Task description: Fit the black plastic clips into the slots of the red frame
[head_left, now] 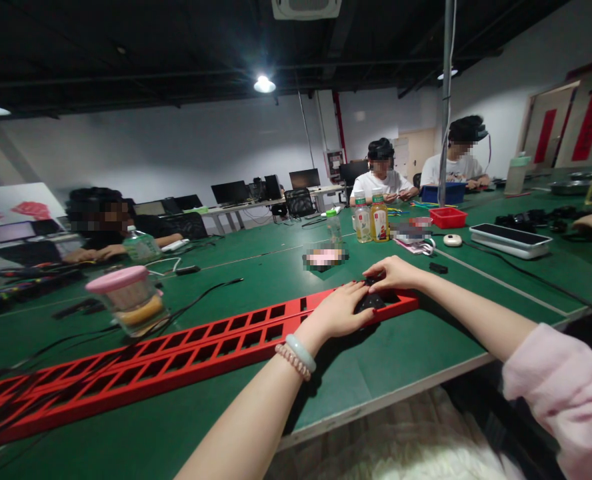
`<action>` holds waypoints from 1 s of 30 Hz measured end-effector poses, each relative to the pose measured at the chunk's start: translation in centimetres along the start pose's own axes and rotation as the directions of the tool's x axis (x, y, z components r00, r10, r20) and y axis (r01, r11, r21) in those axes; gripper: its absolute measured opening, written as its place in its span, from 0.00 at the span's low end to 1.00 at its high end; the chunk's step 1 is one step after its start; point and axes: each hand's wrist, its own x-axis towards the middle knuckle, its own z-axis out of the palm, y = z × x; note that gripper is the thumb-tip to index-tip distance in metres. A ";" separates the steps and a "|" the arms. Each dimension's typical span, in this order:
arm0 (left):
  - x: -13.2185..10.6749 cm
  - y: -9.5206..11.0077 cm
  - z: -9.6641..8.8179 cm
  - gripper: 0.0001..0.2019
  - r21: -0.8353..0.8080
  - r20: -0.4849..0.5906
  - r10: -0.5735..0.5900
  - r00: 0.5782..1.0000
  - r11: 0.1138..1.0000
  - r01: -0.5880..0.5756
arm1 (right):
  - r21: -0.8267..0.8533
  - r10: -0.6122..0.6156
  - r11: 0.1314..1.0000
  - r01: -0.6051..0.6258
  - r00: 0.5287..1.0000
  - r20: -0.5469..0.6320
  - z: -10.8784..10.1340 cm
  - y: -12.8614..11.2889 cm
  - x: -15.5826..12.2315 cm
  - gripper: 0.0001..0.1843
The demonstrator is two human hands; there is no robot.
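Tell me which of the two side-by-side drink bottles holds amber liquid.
The right bottle of the pair; the left bottle beside it holds pale liquid.

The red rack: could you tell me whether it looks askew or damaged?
The rack lies slantwise across the table, not square to its edge. No break or spill shows; the left hand and right hand cover a black part at its right end.

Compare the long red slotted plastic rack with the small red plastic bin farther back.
The long red slotted plastic rack spans the table; the small red plastic bin is compact. The rack is flat with open slots; the bin has solid walls. The left hand and right hand rest at the rack's end; no hand touches the bin. Both are red.
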 end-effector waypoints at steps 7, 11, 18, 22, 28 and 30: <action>0.0 0.1 0.1 0.27 0.032 0.009 -0.009 1.000 0.999 0.009 | -0.088 0.011 0.996 -0.004 0.997 0.075 -0.7 -0.3 -0.3 0.26; 0.0 0.1 0.1 0.27 0.036 0.019 -0.016 1.000 0.999 0.016 | -0.087 -0.010 0.996 0.018 0.996 0.090 -0.7 -0.1 -0.3 0.27; 0.1 -0.1 0.2 0.27 0.023 0.017 -0.017 1.000 1.000 0.017 | -0.067 -0.033 0.997 0.040 0.993 0.110 -0.8 0.0 -0.4 0.23; 0.1 -0.1 0.3 0.27 0.034 0.013 -0.016 1.000 0.999 0.015 | -0.064 -0.045 0.997 0.052 0.993 0.113 -0.8 0.1 -0.4 0.19; 0.1 0.0 0.2 0.26 0.056 0.001 -0.001 1.000 0.998 0.001 | -0.114 -0.094 0.987 0.110 0.987 0.134 -0.4 0.4 -0.3 0.18; 0.1 0.1 0.2 0.26 0.066 -0.005 0.003 1.000 0.998 -0.002 | -0.130 -0.126 0.981 0.144 0.983 0.137 -0.2 0.4 -0.3 0.18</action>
